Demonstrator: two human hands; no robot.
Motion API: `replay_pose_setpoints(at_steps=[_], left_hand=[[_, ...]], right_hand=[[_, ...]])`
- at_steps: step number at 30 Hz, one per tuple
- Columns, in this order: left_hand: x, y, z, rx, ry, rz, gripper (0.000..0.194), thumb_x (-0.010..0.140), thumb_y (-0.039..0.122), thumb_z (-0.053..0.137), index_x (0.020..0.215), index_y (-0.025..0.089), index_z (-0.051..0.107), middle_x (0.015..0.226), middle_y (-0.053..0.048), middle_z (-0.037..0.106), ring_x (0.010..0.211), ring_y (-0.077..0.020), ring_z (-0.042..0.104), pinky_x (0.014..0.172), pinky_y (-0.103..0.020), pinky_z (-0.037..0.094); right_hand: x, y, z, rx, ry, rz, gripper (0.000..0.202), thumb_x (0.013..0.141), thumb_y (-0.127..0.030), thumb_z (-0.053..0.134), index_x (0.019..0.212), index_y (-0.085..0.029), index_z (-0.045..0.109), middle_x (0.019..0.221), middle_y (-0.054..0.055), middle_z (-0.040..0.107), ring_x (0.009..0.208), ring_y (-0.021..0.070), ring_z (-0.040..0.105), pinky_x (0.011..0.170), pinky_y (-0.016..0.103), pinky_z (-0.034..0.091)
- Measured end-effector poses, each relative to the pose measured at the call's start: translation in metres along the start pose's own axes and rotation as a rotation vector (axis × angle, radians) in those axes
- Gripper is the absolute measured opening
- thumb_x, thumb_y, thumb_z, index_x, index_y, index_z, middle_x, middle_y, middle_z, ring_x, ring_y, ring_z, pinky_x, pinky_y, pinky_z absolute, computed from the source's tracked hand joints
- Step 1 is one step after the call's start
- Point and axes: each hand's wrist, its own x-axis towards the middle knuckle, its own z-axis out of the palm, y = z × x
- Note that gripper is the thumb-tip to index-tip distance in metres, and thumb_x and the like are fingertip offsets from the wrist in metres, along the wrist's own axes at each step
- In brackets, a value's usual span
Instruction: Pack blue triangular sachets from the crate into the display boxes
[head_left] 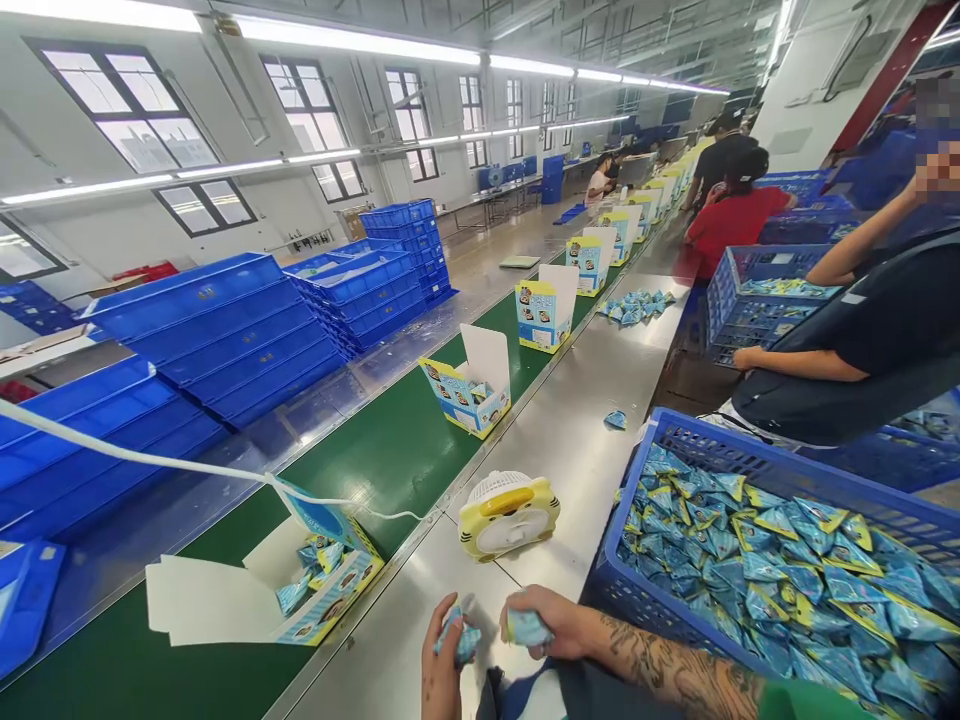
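My left hand is closed around a small blue foil packet above the steel table edge. Close beside it, my right hand grips another blue and yellow packet. To the left, an open display box with packets inside stands on the green conveyor belt. A yellow and white fan with a cartoon animal front stands on the steel table just beyond my hands. At my right, a blue crate is heaped with similar pyramid-shaped packets.
More open boxes line the belt into the distance. A loose packet and a packet pile lie on the steel table. A white cable crosses the belt. Co-workers are on the right; stacked blue crates stand left.
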Motion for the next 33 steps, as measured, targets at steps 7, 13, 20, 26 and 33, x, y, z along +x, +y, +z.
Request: replay_pose_setpoints(at_steps=[7, 13, 20, 26, 33], left_hand=[[0.004, -0.027, -0.004, -0.442, 0.081, -0.19, 0.075, 0.066, 0.055, 0.097, 0.128, 0.024, 0.069, 0.084, -0.001, 0.076, 0.055, -0.0095, 0.061, 0.046, -0.018, 0.045], [-0.009, -0.019, 0.0, -0.634, -0.013, -0.107, 0.064, 0.071, 0.064, 0.092, 0.12, 0.025, 0.08, 0.102, -0.011, 0.083, 0.068, -0.0139, 0.068, 0.049, -0.019, 0.048], [-0.021, -0.005, -0.024, -0.847, -0.152, -0.015, 0.073, 0.054, 0.076, 0.094, 0.107, 0.026, 0.087, 0.103, -0.011, 0.086, 0.065, -0.0147, 0.064, 0.045, -0.021, 0.048], [-0.026, 0.003, -0.013, -0.856, -0.198, -0.007, 0.066, 0.057, 0.075, 0.093, 0.102, 0.027, 0.086, 0.098, -0.008, 0.082, 0.066, -0.0143, 0.062, 0.051, -0.023, 0.048], [-0.026, -0.001, -0.012, -0.781, -0.316, -0.087, 0.081, 0.047, 0.083, 0.091, 0.107, 0.029, 0.086, 0.097, -0.01, 0.081, 0.07, -0.0183, 0.065, 0.054, -0.026, 0.048]], right_hand=[[0.014, -0.013, -0.01, 0.616, -0.516, 0.155, 0.061, 0.07, -0.062, 0.086, 0.115, -0.028, 0.063, 0.113, 0.008, 0.078, 0.092, 0.0285, 0.08, 0.058, 0.024, 0.044], [0.027, -0.02, -0.02, 0.53, -0.606, 0.046, 0.083, 0.057, -0.049, 0.097, 0.126, -0.021, 0.06, 0.106, 0.012, 0.078, 0.067, 0.0206, 0.075, 0.053, 0.022, 0.036], [0.017, -0.006, -0.054, 0.528, -0.225, 0.03, 0.072, 0.059, -0.049, 0.098, 0.111, -0.021, 0.056, 0.091, 0.003, 0.074, 0.071, 0.0131, 0.07, 0.06, 0.02, 0.041], [0.013, 0.001, -0.047, 0.479, -0.096, 0.016, 0.058, 0.062, -0.04, 0.095, 0.104, -0.017, 0.062, 0.082, 0.001, 0.07, 0.066, 0.0113, 0.066, 0.061, 0.022, 0.045], [0.023, 0.0, -0.035, 0.306, 0.004, 0.011, 0.045, 0.059, -0.035, 0.093, 0.09, -0.016, 0.066, 0.069, -0.003, 0.067, 0.057, 0.0095, 0.058, 0.056, 0.023, 0.048]])
